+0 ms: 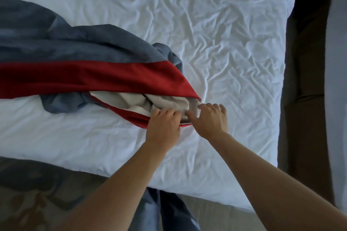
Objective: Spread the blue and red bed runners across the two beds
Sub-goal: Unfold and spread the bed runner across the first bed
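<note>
Your left hand [163,124] and right hand [211,119] pinch the bunched bed runner [90,73] at its end, lying toward nine o'clock on the bed [216,33]; spreading has barely begun.

Soft daylight, no hard glare. The wrinkled white bed sheet [216,24] is brightest at top centre; its creases give small grey shadows. Bottom-left the patterned grey carpet floor [37,193] is dim and blurred. The dark brown gap beside the bed [304,80] is nearly black, w/o detail. Wide-angle lens bends the bed edges. Forearms near the camera look soft, out of focus; overall slightly smeared.
</note>
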The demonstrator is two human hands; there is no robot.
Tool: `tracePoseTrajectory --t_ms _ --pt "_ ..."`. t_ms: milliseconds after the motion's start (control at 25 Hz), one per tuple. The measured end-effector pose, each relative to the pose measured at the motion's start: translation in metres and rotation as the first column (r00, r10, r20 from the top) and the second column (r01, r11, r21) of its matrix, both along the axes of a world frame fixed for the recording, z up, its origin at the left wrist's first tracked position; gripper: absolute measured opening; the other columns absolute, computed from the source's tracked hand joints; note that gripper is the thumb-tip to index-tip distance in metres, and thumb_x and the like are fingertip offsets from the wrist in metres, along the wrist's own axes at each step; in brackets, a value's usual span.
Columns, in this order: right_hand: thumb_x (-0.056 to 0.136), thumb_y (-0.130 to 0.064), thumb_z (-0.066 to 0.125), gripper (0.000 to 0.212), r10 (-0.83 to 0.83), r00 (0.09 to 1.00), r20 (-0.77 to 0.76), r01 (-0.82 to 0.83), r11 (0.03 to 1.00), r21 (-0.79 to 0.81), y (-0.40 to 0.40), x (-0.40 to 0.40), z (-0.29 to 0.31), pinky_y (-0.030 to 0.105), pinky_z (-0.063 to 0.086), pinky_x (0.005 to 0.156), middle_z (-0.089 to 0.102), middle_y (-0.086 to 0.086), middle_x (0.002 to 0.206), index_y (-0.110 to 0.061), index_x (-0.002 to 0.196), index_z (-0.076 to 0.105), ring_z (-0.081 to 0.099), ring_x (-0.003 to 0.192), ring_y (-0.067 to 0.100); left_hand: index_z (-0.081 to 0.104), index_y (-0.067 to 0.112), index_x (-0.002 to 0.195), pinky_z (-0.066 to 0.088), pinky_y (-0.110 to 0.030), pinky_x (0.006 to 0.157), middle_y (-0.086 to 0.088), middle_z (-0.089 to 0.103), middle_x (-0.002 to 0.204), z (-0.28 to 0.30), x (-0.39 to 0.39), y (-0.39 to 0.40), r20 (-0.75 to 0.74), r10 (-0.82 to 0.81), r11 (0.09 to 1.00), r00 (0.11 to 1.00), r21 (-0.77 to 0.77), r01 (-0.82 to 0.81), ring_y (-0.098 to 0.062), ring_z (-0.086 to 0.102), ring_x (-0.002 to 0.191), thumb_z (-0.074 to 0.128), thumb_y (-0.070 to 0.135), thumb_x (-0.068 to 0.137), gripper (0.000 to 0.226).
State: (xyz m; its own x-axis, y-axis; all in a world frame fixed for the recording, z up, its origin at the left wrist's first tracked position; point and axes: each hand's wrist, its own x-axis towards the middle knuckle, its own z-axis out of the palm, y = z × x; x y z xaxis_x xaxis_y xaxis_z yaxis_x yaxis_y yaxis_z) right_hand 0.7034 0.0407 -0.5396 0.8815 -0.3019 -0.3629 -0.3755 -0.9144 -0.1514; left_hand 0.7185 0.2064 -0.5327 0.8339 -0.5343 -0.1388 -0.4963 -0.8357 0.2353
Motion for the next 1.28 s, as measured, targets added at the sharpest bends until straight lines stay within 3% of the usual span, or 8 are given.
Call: tracePoseTrajectory --t_ms 120,240,320,400,560,840,1080,1280 --pt "0.090 -0.045 0.054 0.037 0.027 0.991 0.128 -0.023 0.999 -0.029 0.022 0.011 -0.001 0.046 0.031 0.111 0.063 0.004 0.101 -0.014 0.108 0.063 0.056 0.104 0.029 0.063 0.019 0.094 0.041 -0.039 0.085 -0.002 0.063 0.092 -0.005 0.019 0.044 0.048 -0.023 0.994 0.999 0.111 0.018 -0.027 0.058 0.092 0.073 0.027 0.073 0.025" --pt "0.084 -0.043 0.061 0.036 0.248 0.878 0.410 -0.295 0.954 0.053 0.055 0.018 0.004 0.049 0.028 0.116 0.064 0.004 0.096 -0.013 0.102 0.068 0.057 0.098 0.029 0.065 0.014 0.100 0.040 -0.042 0.087 -0.006 0.063 0.094 -0.008 0.042 0.095 0.100 0.025 0.982 0.995 0.183 -0.043 -0.030 0.056 0.093 0.073 0.025 0.071 0.031" --pt "0.078 -0.052 0.065 0.043 0.467 0.775 0.426 -0.532 0.846 0.040 0.084 0.023 0.004 0.050 0.023 0.119 0.065 0.002 0.092 -0.014 0.099 0.071 0.056 0.097 0.026 0.065 0.014 0.093 0.039 -0.042 0.086 -0.006 0.063 0.091 -0.009 0.054 0.119 0.114 0.046 0.971 0.992 0.228 -0.071 -0.031 0.056 0.091 0.074 0.025 0.069 0.028" --pt "0.076 -0.036 0.073 0.026 0.593 0.707 0.385 -0.641 0.768 -0.006 0.109 0.025 -0.001 0.052 0.027 0.118 0.066 0.004 0.084 -0.013 0.090 0.071 0.060 0.092 0.027 0.065 0.016 0.088 0.038 -0.040 0.083 -0.004 0.063 0.087 -0.010 0.059 0.136 0.091 0.048 0.969 0.995 0.236 -0.069 -0.030 0.056 0.088 0.073 0.021 0.067 0.023" --pt "0.071 -0.004 0.071 0.010 0.596 0.734 0.324 -0.595 0.796 -0.116 0.098 0.021 -0.007 0.053 0.037 0.113 0.065 0.004 0.069 -0.013 0.074 0.070 0.063 0.083 0.028 0.066 0.017 0.080 0.039 -0.038 0.077 -0.002 0.067 0.078 -0.011 0.054 0.138 0.068 0.048 0.979 0.997 0.193 -0.061 -0.027 0.059 0.080 0.070 0.016 0.075 0.006" --pt "0.073 -0.020 0.080 0.016 0.599 0.765 0.238 -0.559 0.800 -0.216 0.011 -0.001 -0.005 0.054 0.039 0.110 0.063 0.003 0.071 -0.012 0.082 0.070 0.063 0.080 0.030 0.068 0.019 0.082 0.040 -0.038 0.081 -0.001 0.068 0.078 -0.011 0.027 0.027 0.015 0.026 0.999 1.000 0.046 -0.027 -0.026 0.062 0.082 0.062 0.012 0.081 0.008" --pt "0.068 0.002 0.069 0.016 0.727 0.579 0.370 -0.720 0.669 -0.186 0.039 -0.002 -0.011 0.053 0.045 0.104 0.064 0.003 0.071 -0.013 0.074 0.070 0.061 0.077 0.030 0.061 0.014 0.078 0.040 -0.044 0.074 -0.008 0.060 0.078 -0.006 0.034 0.110 0.149 0.127 0.973 0.981 0.174 -0.153 -0.033 0.056 0.081 0.070 0.014 0.077 0.009" --pt "0.076 -0.021 0.074 0.016 0.728 0.651 0.217 -0.669 0.684 -0.289 -0.016 -0.013 -0.008 0.051 0.040 0.109 0.067 0.004 0.083 -0.011 0.088 0.072 0.062 0.086 0.030 0.066 0.016 0.077 0.041 -0.041 0.073 -0.002 0.064 0.077 -0.018 0.004 0.061 0.098 0.184 0.980 0.978 0.063 -0.190 -0.029 0.058 0.079 0.071 0.011 0.075 0.008"
